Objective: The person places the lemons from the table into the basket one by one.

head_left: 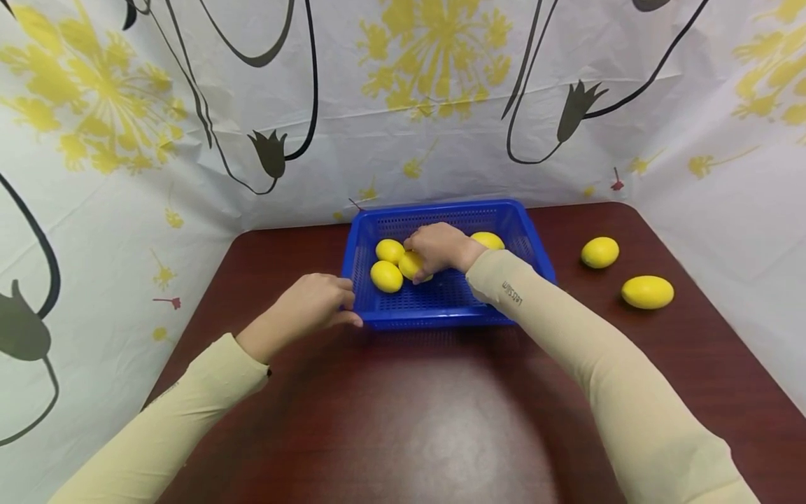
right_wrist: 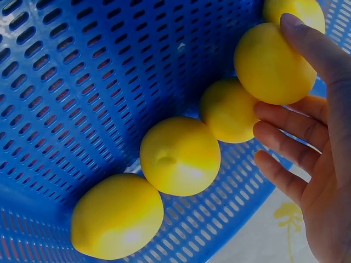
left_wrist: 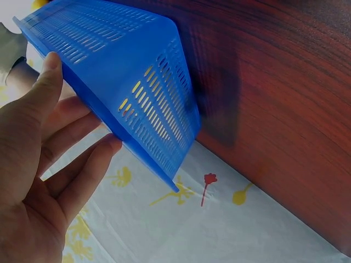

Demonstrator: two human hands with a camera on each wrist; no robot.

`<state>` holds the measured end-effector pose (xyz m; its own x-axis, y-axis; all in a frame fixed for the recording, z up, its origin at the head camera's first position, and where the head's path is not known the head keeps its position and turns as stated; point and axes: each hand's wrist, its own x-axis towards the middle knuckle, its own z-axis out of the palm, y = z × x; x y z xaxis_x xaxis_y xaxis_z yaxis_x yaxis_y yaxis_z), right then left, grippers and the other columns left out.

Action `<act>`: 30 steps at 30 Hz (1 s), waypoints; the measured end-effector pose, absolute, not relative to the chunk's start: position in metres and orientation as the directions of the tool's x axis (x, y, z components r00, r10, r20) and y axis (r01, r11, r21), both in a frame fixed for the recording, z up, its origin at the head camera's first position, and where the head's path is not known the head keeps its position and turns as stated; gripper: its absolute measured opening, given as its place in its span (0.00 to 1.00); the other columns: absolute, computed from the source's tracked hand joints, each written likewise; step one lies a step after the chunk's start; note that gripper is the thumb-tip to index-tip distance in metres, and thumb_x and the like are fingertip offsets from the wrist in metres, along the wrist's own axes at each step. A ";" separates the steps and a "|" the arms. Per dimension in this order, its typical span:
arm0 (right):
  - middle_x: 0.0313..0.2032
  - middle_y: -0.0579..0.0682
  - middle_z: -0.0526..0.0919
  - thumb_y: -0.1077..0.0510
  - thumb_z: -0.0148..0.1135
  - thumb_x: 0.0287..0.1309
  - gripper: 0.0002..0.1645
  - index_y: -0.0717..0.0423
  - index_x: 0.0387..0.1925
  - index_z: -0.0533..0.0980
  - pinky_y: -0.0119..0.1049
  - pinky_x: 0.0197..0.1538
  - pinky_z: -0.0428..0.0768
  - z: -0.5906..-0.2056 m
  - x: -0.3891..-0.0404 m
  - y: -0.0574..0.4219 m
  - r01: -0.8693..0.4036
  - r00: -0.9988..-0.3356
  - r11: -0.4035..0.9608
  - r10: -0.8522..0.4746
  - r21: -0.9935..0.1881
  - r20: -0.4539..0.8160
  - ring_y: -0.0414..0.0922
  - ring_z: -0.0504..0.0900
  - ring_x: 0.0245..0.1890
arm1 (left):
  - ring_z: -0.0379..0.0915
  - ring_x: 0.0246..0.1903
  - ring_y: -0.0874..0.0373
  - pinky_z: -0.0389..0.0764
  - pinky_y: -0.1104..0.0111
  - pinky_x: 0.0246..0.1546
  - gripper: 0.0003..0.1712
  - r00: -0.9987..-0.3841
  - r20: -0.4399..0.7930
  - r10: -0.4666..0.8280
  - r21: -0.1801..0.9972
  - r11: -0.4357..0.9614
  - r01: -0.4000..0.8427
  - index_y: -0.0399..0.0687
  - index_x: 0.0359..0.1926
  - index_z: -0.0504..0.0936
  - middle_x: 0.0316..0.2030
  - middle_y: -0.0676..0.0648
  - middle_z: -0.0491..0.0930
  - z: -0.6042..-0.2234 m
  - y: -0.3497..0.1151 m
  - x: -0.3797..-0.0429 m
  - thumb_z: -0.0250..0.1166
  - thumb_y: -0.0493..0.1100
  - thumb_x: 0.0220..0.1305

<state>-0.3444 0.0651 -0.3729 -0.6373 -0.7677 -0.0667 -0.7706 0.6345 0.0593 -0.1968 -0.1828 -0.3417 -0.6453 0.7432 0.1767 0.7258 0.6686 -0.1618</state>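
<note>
A blue plastic basket (head_left: 434, 315) with slotted walls stands on the table. At its front left corner my left hand (head_left: 311, 301) holds the rim, thumb on one side of the corner and fingers on the other. My right hand (head_left: 441, 246) reaches inside and grips a lemon (head_left: 412, 266), thumb (right_wrist: 307, 41) over it and fingers on the other side. Two lemons, one behind (head_left: 390, 250) and one nearer (head_left: 386, 276), lie to its left. Another lemon (head_left: 488, 241) shows beyond my right wrist. In the right wrist view, several lemons (right_wrist: 180, 156) line up along one basket wall.
Two more lemons, one farther (head_left: 600, 253) and one nearer (head_left: 647, 292), lie on the dark red-brown table (head_left: 390, 420) right of the basket. A white sheet (head_left: 403, 140) printed with flowers hangs around the back and sides.
</note>
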 end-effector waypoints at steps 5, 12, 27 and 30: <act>0.34 0.47 0.84 0.34 0.75 0.44 0.31 0.50 0.42 0.80 0.46 0.42 0.79 -0.376 -0.344 0.064 -0.774 -0.633 0.629 -0.770 0.072 -0.085 0.47 0.79 0.35 | 0.64 0.19 0.63 0.67 0.72 0.23 0.23 -0.645 0.173 0.744 -0.166 0.667 0.726 0.51 0.19 0.78 0.19 0.55 0.69 -0.342 -0.183 -0.197 0.71 0.63 0.50; 0.30 0.46 0.82 0.33 0.75 0.43 0.29 0.49 0.37 0.80 0.45 0.39 0.78 -0.381 -0.346 0.064 -0.782 -0.624 0.618 -0.777 0.087 -0.083 0.46 0.76 0.30 | 0.64 0.19 0.63 0.67 0.72 0.23 0.22 -0.646 0.167 0.745 -0.172 0.668 0.725 0.51 0.20 0.79 0.19 0.55 0.70 -0.342 -0.183 -0.197 0.71 0.63 0.51; 0.33 0.47 0.84 0.33 0.74 0.45 0.29 0.50 0.38 0.80 0.47 0.43 0.81 -0.385 -0.348 0.063 -0.786 -0.618 0.609 -0.782 0.112 -0.081 0.47 0.80 0.32 | 0.65 0.20 0.63 0.68 0.72 0.24 0.23 -0.652 0.161 0.741 -0.182 0.672 0.718 0.51 0.21 0.80 0.20 0.55 0.70 -0.341 -0.182 -0.197 0.71 0.63 0.51; 0.34 0.47 0.84 0.33 0.74 0.44 0.29 0.50 0.38 0.80 0.47 0.43 0.81 -0.385 -0.348 0.063 -0.784 -0.620 0.612 -0.780 0.103 -0.086 0.47 0.80 0.32 | 0.64 0.20 0.63 0.67 0.72 0.23 0.23 -0.656 0.155 0.739 -0.176 0.674 0.718 0.51 0.20 0.80 0.20 0.55 0.69 -0.341 -0.182 -0.197 0.71 0.63 0.51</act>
<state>-0.3479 0.0632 -0.3848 -0.6197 -0.7801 -0.0861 -0.7844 0.6117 0.1030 -0.1970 -0.1823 -0.3414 -0.6559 0.7389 0.1547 0.7176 0.6739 -0.1761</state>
